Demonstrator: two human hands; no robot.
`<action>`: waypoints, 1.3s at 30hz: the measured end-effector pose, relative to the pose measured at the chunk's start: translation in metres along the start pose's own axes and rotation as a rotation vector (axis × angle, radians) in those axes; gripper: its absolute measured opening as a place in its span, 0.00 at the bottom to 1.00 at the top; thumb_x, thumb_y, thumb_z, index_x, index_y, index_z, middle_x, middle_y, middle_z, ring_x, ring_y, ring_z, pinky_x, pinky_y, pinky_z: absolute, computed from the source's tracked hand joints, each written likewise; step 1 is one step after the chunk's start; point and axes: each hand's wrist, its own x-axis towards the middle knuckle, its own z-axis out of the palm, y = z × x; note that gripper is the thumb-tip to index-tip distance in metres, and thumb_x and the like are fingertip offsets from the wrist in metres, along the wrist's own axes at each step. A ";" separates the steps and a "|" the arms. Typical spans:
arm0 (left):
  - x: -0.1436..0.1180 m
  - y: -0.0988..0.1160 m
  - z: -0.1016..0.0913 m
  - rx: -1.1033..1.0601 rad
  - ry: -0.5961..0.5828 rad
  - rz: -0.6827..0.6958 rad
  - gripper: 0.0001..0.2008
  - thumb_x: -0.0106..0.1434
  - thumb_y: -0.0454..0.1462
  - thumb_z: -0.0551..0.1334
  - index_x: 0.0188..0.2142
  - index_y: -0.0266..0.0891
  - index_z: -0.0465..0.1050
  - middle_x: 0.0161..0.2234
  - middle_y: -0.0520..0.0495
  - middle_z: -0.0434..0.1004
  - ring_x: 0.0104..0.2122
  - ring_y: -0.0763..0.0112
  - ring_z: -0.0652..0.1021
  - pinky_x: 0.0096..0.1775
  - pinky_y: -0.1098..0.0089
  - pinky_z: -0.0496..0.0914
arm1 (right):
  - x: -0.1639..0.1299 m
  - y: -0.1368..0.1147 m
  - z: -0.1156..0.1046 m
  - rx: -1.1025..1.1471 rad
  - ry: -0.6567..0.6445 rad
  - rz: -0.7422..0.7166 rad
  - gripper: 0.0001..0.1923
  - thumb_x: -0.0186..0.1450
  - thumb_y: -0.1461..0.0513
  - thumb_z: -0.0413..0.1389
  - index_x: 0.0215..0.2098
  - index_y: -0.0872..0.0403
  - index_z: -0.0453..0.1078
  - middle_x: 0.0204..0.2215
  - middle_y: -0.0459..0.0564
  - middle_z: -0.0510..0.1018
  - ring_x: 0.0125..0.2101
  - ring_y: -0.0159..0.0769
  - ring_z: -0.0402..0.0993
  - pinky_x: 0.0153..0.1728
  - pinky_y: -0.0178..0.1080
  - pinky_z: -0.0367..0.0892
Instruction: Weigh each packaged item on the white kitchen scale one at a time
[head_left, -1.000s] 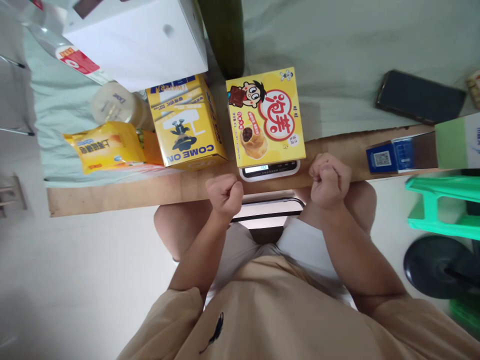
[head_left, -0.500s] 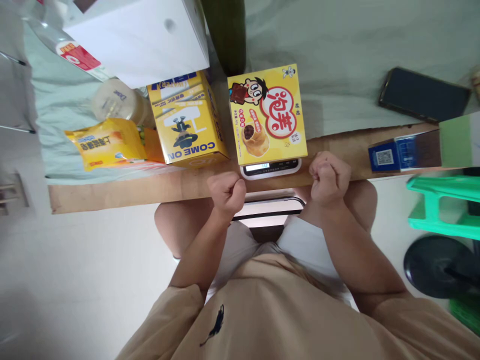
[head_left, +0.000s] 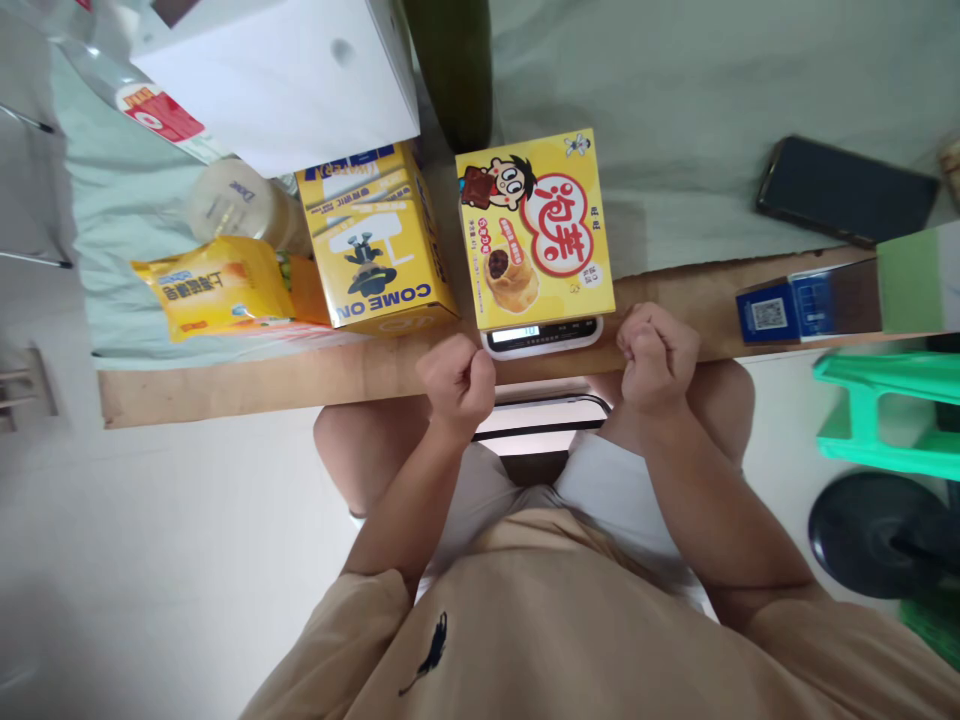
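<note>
A yellow snack box [head_left: 536, 230] with a cartoon face and a cream puff picture rests on a small white kitchen scale [head_left: 544, 337], whose lit display shows at its near edge. My left hand [head_left: 457, 378] is closed in a fist just left of the scale, at the wooden table edge. On the scale's other side my right hand [head_left: 658, 355] is also a fist. Nothing shows in either hand. Left of the snack box stands a yellow and blue wafer box [head_left: 375, 250].
Behind the wafer box are a large white box [head_left: 277, 80], a Dove jar [head_left: 240, 200], a yellow snack bag [head_left: 217, 290] and a labelled plastic bottle [head_left: 161, 115]. A black phone [head_left: 847, 190] and a blue box [head_left: 806, 305] lie right. A green stool [head_left: 862, 410] stands beside the table.
My left hand has shifted very slightly right and up, staying a fist. My right hand, the snack box and the scale look nearly unmoved.
</note>
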 end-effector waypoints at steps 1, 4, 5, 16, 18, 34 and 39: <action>-0.001 -0.001 0.001 0.030 0.047 0.011 0.19 0.68 0.32 0.57 0.22 0.38 0.52 0.20 0.55 0.53 0.21 0.78 0.58 0.27 0.68 0.51 | 0.001 -0.001 0.000 -0.007 -0.003 0.001 0.25 0.73 0.50 0.52 0.23 0.54 0.59 0.19 0.44 0.59 0.21 0.27 0.54 0.23 0.37 0.48; -0.003 -0.005 0.004 0.106 0.147 0.083 0.10 0.70 0.40 0.57 0.31 0.39 0.63 0.28 0.51 0.64 0.31 0.72 0.67 0.36 0.67 0.61 | 0.003 -0.003 0.001 -0.060 -0.017 0.044 0.21 0.73 0.52 0.52 0.25 0.54 0.61 0.20 0.44 0.61 0.22 0.27 0.56 0.24 0.36 0.50; -0.003 -0.005 0.004 0.126 0.160 0.110 0.09 0.70 0.42 0.57 0.36 0.40 0.66 0.32 0.49 0.66 0.35 0.69 0.69 0.39 0.65 0.64 | 0.003 -0.003 0.001 -0.081 -0.019 0.065 0.19 0.72 0.52 0.53 0.26 0.54 0.62 0.20 0.44 0.62 0.22 0.28 0.57 0.24 0.36 0.51; -0.004 -0.007 0.005 0.224 0.112 0.191 0.23 0.71 0.46 0.52 0.59 0.37 0.67 0.48 0.41 0.71 0.49 0.64 0.74 0.50 0.61 0.72 | 0.003 0.000 0.004 -0.126 -0.014 0.110 0.08 0.68 0.56 0.55 0.39 0.53 0.66 0.29 0.45 0.69 0.29 0.29 0.64 0.29 0.36 0.61; -0.005 -0.008 0.006 0.245 0.095 0.197 0.24 0.71 0.46 0.52 0.61 0.38 0.65 0.49 0.40 0.71 0.50 0.63 0.74 0.51 0.61 0.72 | 0.004 0.000 0.005 -0.139 -0.015 0.119 0.09 0.68 0.55 0.55 0.39 0.52 0.66 0.31 0.46 0.70 0.30 0.29 0.65 0.31 0.36 0.63; -0.015 -0.018 0.006 0.279 -0.067 -0.027 0.30 0.68 0.53 0.54 0.59 0.33 0.63 0.49 0.33 0.73 0.50 0.57 0.75 0.55 0.54 0.72 | 0.016 -0.011 -0.006 -0.216 -0.181 0.264 0.12 0.64 0.53 0.56 0.39 0.53 0.63 0.29 0.45 0.70 0.28 0.30 0.64 0.32 0.36 0.61; -0.019 -0.011 0.007 0.229 -0.125 -0.014 0.36 0.69 0.54 0.54 0.68 0.34 0.56 0.59 0.30 0.68 0.61 0.52 0.71 0.64 0.50 0.67 | 0.011 -0.005 -0.008 -0.196 -0.175 0.269 0.13 0.67 0.53 0.53 0.42 0.52 0.63 0.33 0.47 0.71 0.33 0.32 0.66 0.37 0.37 0.66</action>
